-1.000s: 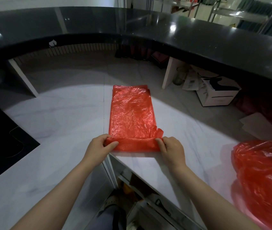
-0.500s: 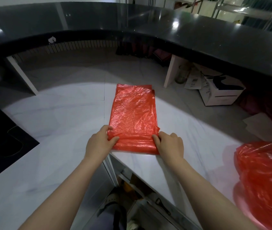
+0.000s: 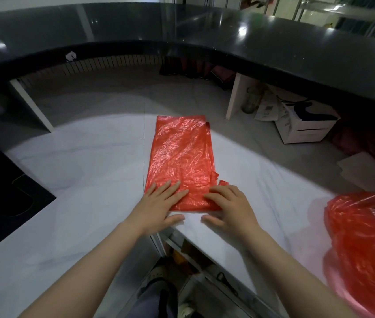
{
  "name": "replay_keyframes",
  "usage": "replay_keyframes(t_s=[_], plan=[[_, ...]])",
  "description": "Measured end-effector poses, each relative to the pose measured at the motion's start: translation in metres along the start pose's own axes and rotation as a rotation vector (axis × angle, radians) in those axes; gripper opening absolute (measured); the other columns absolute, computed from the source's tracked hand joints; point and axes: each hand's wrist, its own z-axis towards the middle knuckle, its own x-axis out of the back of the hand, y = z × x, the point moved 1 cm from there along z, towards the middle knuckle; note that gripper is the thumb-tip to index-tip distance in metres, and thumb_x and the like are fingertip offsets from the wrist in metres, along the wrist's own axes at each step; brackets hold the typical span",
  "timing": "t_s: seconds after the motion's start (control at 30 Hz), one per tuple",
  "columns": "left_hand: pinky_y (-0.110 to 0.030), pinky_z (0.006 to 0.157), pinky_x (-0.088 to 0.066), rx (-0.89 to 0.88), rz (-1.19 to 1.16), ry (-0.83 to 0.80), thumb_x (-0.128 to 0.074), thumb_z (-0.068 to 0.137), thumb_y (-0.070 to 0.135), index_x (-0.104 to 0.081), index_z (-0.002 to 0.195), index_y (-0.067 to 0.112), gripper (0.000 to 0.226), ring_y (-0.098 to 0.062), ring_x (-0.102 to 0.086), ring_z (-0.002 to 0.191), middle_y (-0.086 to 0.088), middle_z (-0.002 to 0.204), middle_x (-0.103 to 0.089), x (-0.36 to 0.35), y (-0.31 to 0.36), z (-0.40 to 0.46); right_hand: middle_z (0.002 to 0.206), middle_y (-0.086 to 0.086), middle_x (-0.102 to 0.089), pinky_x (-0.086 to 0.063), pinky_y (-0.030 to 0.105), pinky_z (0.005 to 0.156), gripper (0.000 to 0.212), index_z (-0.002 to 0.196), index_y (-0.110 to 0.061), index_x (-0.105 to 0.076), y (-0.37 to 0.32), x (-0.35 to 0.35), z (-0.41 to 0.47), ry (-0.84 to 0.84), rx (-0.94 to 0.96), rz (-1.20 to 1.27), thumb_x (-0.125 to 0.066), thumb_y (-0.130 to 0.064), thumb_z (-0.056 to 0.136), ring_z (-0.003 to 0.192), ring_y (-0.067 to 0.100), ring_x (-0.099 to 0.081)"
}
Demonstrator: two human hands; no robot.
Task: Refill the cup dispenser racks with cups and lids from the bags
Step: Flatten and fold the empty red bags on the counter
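Head view: left hand (image 3: pixel 159 203) and right hand (image 3: pixel 230 204) press flat on the folded red bag (image 3: pixel 180 157). Fingers straight, each grip released, on the white surface (image 3: pixel 78 175)

Flattened red plastic bag (image 3: pixel 180 161) on white marble-patterned worktop (image 3: pixel 78 180) — long axis running away from the viewer, near edge folded over. Left hand (image 3: pixel 159 205) flat on near left corner of the bag, fingers straight and spread, thumb on the worktop. Right hand (image 3: pixel 229 206) on near right corner, fingers extended over the fold, thumb on the worktop. Second red bag (image 3: pixel 365 244), bulky and crumpled, at far right — well apart. Raised black counter ledge (image 3: pixel 205 31) curving behind. White box (image 3: pixel 305 127) beneath the ledge at right.
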Motion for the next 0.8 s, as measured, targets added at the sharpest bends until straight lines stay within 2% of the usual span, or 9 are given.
replay_keyframes(t_s=[0.07, 0.13, 0.2, 0.27, 0.33, 0.43, 0.57, 0.67, 0.8], plan=[[-0.035, 0.115, 0.014, -0.015, -0.036, 0.001, -0.019, 0.082, 0.077, 0.017, 0.141, 0.045, 0.076, -0.008, 0.016, 0.142, 0.014, 0.153, 0.016, 0.003, -0.002, -0.001, 0.123, -0.015, -0.060, -0.033, 0.029, 0.105, 0.046, 0.118, -0.029, -0.063, 0.000, 0.000, 0.000, 0.011, -0.057, -0.001, -0.065, -0.044, 0.075, 0.118, 0.010, -0.045], [-0.031, 0.116, 0.008, -0.028, -0.095, 0.027, -0.036, 0.085, 0.072, 0.011, 0.146, 0.041, 0.083, -0.005, 0.011, 0.141, 0.013, 0.154, 0.013, 0.006, -0.007, -0.003, 0.114, -0.013, -0.064, -0.027, 0.022, 0.107, 0.035, 0.111, -0.026, -0.066, -0.002, 0.001, 0.002, 0.054, -0.106, 0.037, -0.062, -0.028, 0.076, 0.115, 0.010, -0.048], [-0.028, 0.116, -0.005, -0.010, -0.179, 0.095, -0.051, 0.084, 0.065, -0.009, 0.151, 0.035, 0.085, -0.003, 0.000, 0.141, 0.014, 0.156, 0.002, 0.008, -0.013, -0.009, 0.097, -0.010, -0.067, -0.038, 0.029, 0.097, 0.022, 0.098, -0.024, -0.068, -0.002, 0.003, 0.004, 0.093, -0.137, 0.093, -0.058, -0.019, 0.078, 0.101, 0.013, -0.055], [-0.023, 0.110, -0.024, 0.044, -0.282, 0.196, -0.063, 0.085, 0.049, -0.034, 0.146, 0.031, 0.069, -0.004, -0.022, 0.139, 0.014, 0.154, -0.023, 0.008, -0.018, -0.017, 0.089, -0.006, -0.066, -0.043, 0.032, 0.083, 0.016, 0.091, -0.023, -0.066, 0.000, 0.007, 0.006, 0.102, -0.204, 0.172, -0.052, -0.020, 0.084, 0.088, 0.015, -0.057], [-0.009, 0.095, -0.032, 0.103, -0.386, 0.274, -0.066, 0.087, 0.030, -0.054, 0.132, 0.029, 0.047, -0.004, -0.045, 0.123, 0.015, 0.138, -0.046, 0.008, -0.019, -0.022, 0.086, -0.006, -0.064, -0.045, 0.032, 0.074, 0.006, 0.094, -0.025, -0.059, 0.003, 0.008, 0.006, 0.098, -0.320, 0.285, -0.055, -0.024, 0.090, 0.082, 0.016, -0.059], [-0.002, 0.077, -0.035, 0.184, -0.541, 0.350, -0.065, 0.089, 0.026, -0.069, 0.112, 0.025, 0.024, 0.004, -0.052, 0.097, 0.022, 0.110, -0.054, 0.008, -0.015, -0.022, 0.081, -0.011, -0.061, -0.047, 0.032, 0.068, 0.014, 0.097, -0.027, -0.051, 0.004, 0.006, 0.004, 0.089, -0.397, 0.308, -0.062, -0.030, 0.090, 0.075, 0.016, -0.060], [-0.007, 0.066, -0.040, 0.345, -0.748, 0.461, -0.065, 0.089, 0.028, -0.065, 0.101, 0.031, 0.012, 0.007, -0.056, 0.084, 0.025, 0.090, -0.057, 0.012, -0.010, -0.019, 0.076, -0.012, -0.059, -0.043, 0.029, 0.064, 0.016, 0.099, -0.023, -0.055, 0.002, 0.006, 0.000, 0.100, -0.402, 0.238, -0.061, -0.034, 0.091, 0.071, 0.020, -0.061], [-0.003, 0.056, -0.041, 0.436, -0.838, 0.480, -0.065, 0.089, 0.028, -0.053, 0.102, 0.037, 0.020, 0.003, -0.060, 0.079, 0.016, 0.092, -0.064, 0.017, -0.007, -0.016, 0.067, -0.007, -0.064, -0.050, 0.036, 0.064, 0.013, 0.090, -0.026, -0.053, 0.004, 0.010, 0.006, 0.035, -0.489, 0.291, -0.059, -0.037, 0.092, 0.066, 0.024, -0.063], [-0.008, 0.057, -0.039, 0.479, -0.740, 0.444, -0.063, 0.090, 0.030, -0.050, 0.114, 0.033, 0.027, -0.007, -0.061, 0.077, 0.002, 0.100, -0.068, 0.015, -0.003, -0.010, 0.064, -0.003, -0.066, -0.053, 0.037, 0.065, 0.021, 0.082, -0.027, -0.049, 0.001, 0.016, 0.024, -0.135, -0.581, 0.169, -0.054, -0.045, 0.091, 0.053, 0.019, -0.062]])
